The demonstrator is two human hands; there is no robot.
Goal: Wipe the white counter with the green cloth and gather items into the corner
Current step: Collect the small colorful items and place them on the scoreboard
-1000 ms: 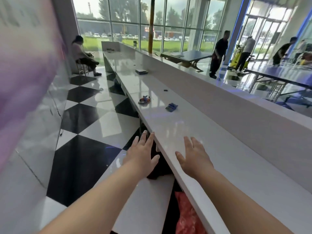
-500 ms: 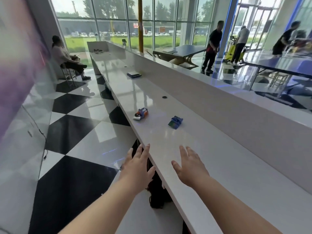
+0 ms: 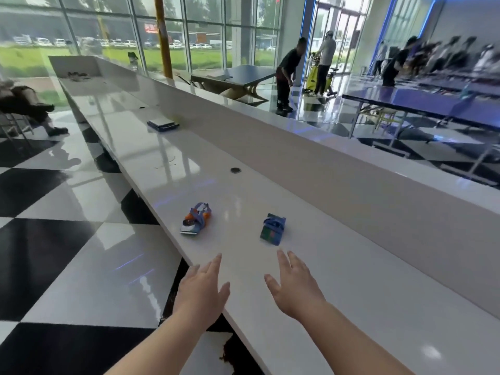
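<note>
The long white counter (image 3: 351, 280) runs from the near right to the far left corner (image 3: 78, 69). On it lie a small blue and orange packet (image 3: 196, 219) near the front edge and a blue and green packet (image 3: 273, 229) further in. My left hand (image 3: 201, 289) hovers over the counter's front edge, fingers spread, empty. My right hand (image 3: 293, 285) is over the counter just short of the blue and green packet, open and empty. No green cloth is in sight.
A dark flat booklet (image 3: 163, 123) lies further along the counter. A round dark grommet (image 3: 235, 170) sits beyond the packets. A raised white ledge (image 3: 378, 169) bounds the counter's right side. Small items lie in the far corner. A seated person (image 3: 24, 104) is at left; checkered floor below.
I have moved forward along the counter, so the two packets are now much closer. Both hands stay outstretched and open, now reaching almost to the packets.
</note>
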